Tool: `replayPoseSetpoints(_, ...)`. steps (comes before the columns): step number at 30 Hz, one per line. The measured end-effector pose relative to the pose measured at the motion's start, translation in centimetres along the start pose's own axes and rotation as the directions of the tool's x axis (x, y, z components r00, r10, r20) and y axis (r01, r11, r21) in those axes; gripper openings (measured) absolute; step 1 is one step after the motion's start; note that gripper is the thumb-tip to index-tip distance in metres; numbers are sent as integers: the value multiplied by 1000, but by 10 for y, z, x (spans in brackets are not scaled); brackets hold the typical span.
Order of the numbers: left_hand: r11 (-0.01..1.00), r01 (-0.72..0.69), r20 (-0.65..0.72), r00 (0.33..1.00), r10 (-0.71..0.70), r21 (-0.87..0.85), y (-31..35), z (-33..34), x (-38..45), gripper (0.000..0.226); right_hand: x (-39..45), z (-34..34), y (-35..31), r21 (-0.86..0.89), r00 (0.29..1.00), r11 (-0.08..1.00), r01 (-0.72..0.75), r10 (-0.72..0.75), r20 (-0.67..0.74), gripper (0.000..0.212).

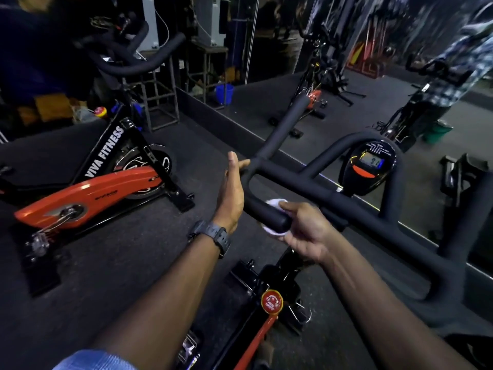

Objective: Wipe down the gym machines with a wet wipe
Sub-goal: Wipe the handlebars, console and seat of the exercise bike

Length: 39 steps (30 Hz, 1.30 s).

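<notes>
Our right hand (301, 231) pinches the wipe (274, 217) around the near stub end of the handlebar (333, 201); our left hand (232, 190) lies flat and open against its left bend, holding nothing. We judge this stub half-wiped; next, slide the wipe along toward the console (369, 166).

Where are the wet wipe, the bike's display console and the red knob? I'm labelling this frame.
wet wipe (276, 202), head view, white fold showing above the handlebar end.
display console (369, 165), head view, lit screen.
red knob (271, 301), head view, round top face.
</notes>
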State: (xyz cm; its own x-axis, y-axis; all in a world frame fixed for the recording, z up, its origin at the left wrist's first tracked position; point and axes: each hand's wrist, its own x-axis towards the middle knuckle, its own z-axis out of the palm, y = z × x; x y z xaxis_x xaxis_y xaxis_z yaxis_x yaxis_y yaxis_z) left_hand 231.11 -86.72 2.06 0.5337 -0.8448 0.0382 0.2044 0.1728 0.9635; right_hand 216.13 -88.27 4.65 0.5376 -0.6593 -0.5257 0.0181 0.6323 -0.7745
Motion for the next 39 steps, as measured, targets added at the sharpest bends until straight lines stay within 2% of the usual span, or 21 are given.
replayPoseSetpoints(1,1000,2,2,1000,-2,5,-1,0,1,85,10,2,-10,-121,998,992,-46,50,31,27)
replayPoseSetpoints(3,1000,18,18,1000,-18,4,0,1,1,84,33,9,-32,-223,994,973,-61,80,77,23)
replayPoseSetpoints(6,999,40,-8,999,-40,25,-1,0,2,94,68,34,-51,-265,999,964,-25,31,18,22)
replayPoseSetpoints(7,998,55,-15,998,-55,20,-1,0,2,95,73,43,-52,-378,1000,926,20,-26,-12,18)
replayPoseSetpoints(8,997,69,-18,997,-69,17,-1,1,2,89,72,49,-50,-573,993,815,90,-117,-10,15)
replayPoseSetpoints(9,997,80,-19,997,-80,18,-2,1,3,80,66,52,-44,-787,974,596,161,-224,29,18)
replayPoseSetpoints(10,996,89,-20,996,-89,8,-2,1,5,74,63,51,-36,-927,941,310,211,-323,106,22)
replayPoseSetpoints(11,996,93,-20,995,-93,4,-3,1,6,73,55,51,-29,-973,896,25,231,-396,203,25)
replayPoseSetpoints(12,996,92,-16,996,-92,10,-2,1,7,74,46,51,-23,-956,852,-165,241,-435,290,27)
replayPoseSetpoints(14,995,103,0,995,-103,10,-1,3,9,76,39,49,-18,-896,748,-363,256,-513,421,29)
replayPoseSetpoints(15,994,109,0,994,-109,-1,2,4,11,77,41,47,-21,-875,696,-414,252,-550,461,30)
replayPoseSetpoints(17,994,107,-23,994,-107,-7,7,6,20,80,50,44,-33,-866,632,-415,279,-599,491,25)
replayPoseSetpoints(19,992,112,-49,992,-115,-55,12,8,30,86,67,42,-42,-861,623,-420,289,-600,502,22)
replayPoseSetpoints(22,986,121,-107,985,-133,-111,20,10,39,86,89,43,-52,-781,621,-559,277,-516,590,30)
replayPoseSetpoints(25,990,108,-129,985,-119,-94,24,17,47,81,95,39,-61,-624,574,-720,304,-384,723,29)
replayPoseSetpoints(27,993,91,-137,985,-101,-80,25,22,55,80,98,32,-77,-584,595,-768,262,-348,724,28)
replayPoseSetpoints(30,998,53,-120,991,-55,-21,33,35,68,84,112,17,-131,-652,631,-756,61,-477,612,25)
replayPoseSetpoints(33,999,25,-124,992,-20,35,32,51,80,99,131,2,-172,-775,528,-630,-46,-674,517,19)
replayPoseSetpoints(35,996,-10,-119,993,20,84,24,55,81,108,136,5,-155,-806,536,-591,17,-675,507,17)
replayPoseSetpoints(37,995,-52,-87,994,60,89,20,51,79,106,128,12,-118,-746,593,-629,220,-521,614,19)
replayPoseSetpoints(39,995,-81,-98,991,87,65,13,44,80,99,118,12,-103,-662,605,-644,382,-367,706,22)
